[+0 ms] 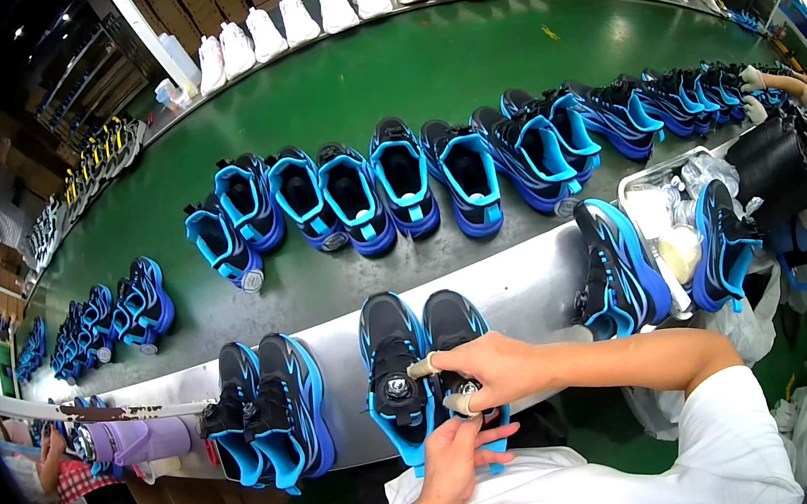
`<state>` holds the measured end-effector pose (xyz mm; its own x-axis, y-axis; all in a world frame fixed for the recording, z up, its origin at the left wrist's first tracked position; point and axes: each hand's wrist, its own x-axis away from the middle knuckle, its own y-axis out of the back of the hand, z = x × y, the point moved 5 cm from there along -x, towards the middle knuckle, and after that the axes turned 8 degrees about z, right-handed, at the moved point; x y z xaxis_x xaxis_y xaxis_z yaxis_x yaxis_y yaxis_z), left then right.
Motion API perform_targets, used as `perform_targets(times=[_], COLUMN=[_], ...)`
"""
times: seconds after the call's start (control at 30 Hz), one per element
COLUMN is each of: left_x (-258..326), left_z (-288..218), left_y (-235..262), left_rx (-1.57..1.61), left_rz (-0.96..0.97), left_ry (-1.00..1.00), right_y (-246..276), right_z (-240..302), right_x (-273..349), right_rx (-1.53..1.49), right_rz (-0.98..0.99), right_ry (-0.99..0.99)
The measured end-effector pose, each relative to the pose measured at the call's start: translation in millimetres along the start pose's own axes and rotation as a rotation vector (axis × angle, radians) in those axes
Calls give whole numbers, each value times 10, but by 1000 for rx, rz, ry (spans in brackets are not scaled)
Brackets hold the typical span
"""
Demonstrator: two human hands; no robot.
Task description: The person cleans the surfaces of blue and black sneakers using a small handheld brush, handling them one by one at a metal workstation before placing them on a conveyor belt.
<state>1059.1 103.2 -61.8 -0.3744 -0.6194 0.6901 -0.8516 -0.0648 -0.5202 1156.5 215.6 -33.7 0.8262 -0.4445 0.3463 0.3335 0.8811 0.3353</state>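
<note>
Two black-and-blue sneakers stand side by side before me on the metal ledge, heels toward me. My right hand (494, 367) reaches over the right sneaker (450, 317), finger and thumb apart, with pale finger covers on both. Its fingertip is next to the round dial on the tongue of the left sneaker (389, 339). My left hand (452, 463) is at the heel of the right sneaker, its finger and thumb closed together just below the right thumb. Whatever is between them is too small to make out. The other left fingers extend across the heel, hiding part of it.
Another sneaker pair (277, 409) stands left, beside a purple tumbler (144, 439). Several sneakers (404, 176) line the green conveyor belt (305, 103). At right, two sneakers flank a white tray (652, 183) with plastic bags. A co-worker's gloved hand (751, 78) touches the far-right shoes.
</note>
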Motion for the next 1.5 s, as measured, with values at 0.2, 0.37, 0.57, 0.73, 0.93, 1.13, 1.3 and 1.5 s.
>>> perform_targets(times=[0.2, 0.37, 0.57, 0.73, 0.93, 1.13, 1.3, 1.5], left_x=[-5, 30, 39, 22, 2, 396, 203, 87], left_z=[27, 21, 53, 24, 11, -579, -1156, -1172], left_y=[40, 38, 20, 15, 6, 43, 283, 467], left_rx=[41, 60, 41, 30, 37, -852, -1418, -1291], left_rz=[59, 85, 72, 85, 137, 295, -236, 121], left_ry=[-13, -58, -52, -52, -30, 110, -782, -685], right_y=[46, -56, -61, -181, -35, -226, 165, 124], right_z=[-139, -108, -49, -72, -14, -46, 21, -293], right_x=[220, 301, 332, 395, 314, 329, -103, -1234], right_rx=[-119, 50, -37, 44, 15, -4, 151, 310], right_rz=[57, -170, -200, -425, -243, -401, -545, -418], right_ry=[222, 15, 158, -8, 160, -84, 188, 15])
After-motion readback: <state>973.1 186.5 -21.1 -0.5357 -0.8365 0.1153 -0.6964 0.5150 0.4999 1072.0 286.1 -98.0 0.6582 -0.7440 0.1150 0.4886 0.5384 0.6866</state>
